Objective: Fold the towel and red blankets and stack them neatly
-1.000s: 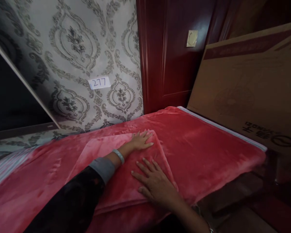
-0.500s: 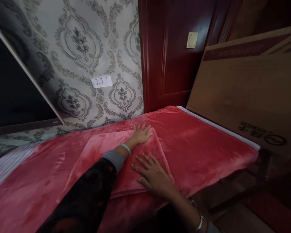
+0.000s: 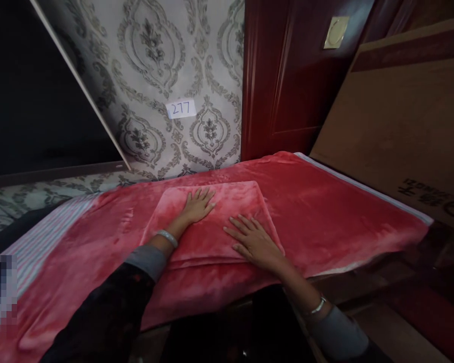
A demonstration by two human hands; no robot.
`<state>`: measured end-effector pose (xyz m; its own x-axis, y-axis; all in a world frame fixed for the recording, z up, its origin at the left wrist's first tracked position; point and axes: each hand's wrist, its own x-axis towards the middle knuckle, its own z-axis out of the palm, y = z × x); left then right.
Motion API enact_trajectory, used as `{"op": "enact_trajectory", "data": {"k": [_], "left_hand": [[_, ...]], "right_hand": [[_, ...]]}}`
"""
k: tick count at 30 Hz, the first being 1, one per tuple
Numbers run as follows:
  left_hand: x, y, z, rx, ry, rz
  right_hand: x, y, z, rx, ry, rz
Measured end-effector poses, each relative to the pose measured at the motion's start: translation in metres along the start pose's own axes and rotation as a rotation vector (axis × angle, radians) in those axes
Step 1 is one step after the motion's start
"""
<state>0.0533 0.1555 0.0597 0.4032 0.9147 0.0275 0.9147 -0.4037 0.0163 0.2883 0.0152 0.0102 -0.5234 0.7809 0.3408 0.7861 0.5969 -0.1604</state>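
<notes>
A folded pink-red plush cloth [image 3: 215,237], like a blanket or pillow cover, lies flat on a larger red plush blanket [image 3: 325,212]. My left hand [image 3: 197,205] rests palm down on the upper left part of the folded cloth, fingers spread. Lower and to the right, my right hand [image 3: 255,241] lies flat on the same cloth near its right edge, fingers stretched out. Neither hand grips anything. The folded layers show along the cloth's front edge.
Striped fabric [image 3: 53,242] shows at the blanket's left end. Behind are patterned wallpaper with a paper label [image 3: 181,108] reading 277, and a dark red door panel [image 3: 283,75]. A large cardboard box [image 3: 412,111] leans at right; a dark screen [image 3: 49,101] stands at left.
My left hand has slid left and toward me across the folded cloth. My right hand stays flat near the right edge. The view has shifted, showing more on the left.
</notes>
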Motion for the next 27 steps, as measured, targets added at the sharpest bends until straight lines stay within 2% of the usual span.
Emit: {"op": "enact_trajectory", "data": {"k": [5,8,11,15,20,23,27], "left_hand": [[-0.013,-0.006,-0.019,-0.079,-0.02,0.017],[-0.042,-0.005,-0.027,-0.074,0.039,0.097],[-0.076,0.009,-0.023,-0.066,0.065,0.229],[-0.106,0.034,-0.002,-0.047,0.042,0.198],[-0.115,0.042,0.016,-0.018,0.062,0.168],[-0.114,0.042,0.016,-0.027,0.051,0.163],[-0.114,0.04,0.017,-0.03,0.097,0.167]], "right_hand": [[-0.001,0.007,-0.009,0.028,-0.062,-0.017],[0.01,0.016,-0.025,0.108,-0.066,-0.032],[0.027,0.021,-0.035,0.067,-0.017,0.082],[0.034,0.018,-0.019,-0.095,-0.07,0.226],[0.022,0.015,0.008,-0.174,-0.038,0.204],[0.02,0.016,0.009,-0.17,-0.015,0.202],[0.021,0.017,0.006,-0.163,-0.004,0.202]]}}
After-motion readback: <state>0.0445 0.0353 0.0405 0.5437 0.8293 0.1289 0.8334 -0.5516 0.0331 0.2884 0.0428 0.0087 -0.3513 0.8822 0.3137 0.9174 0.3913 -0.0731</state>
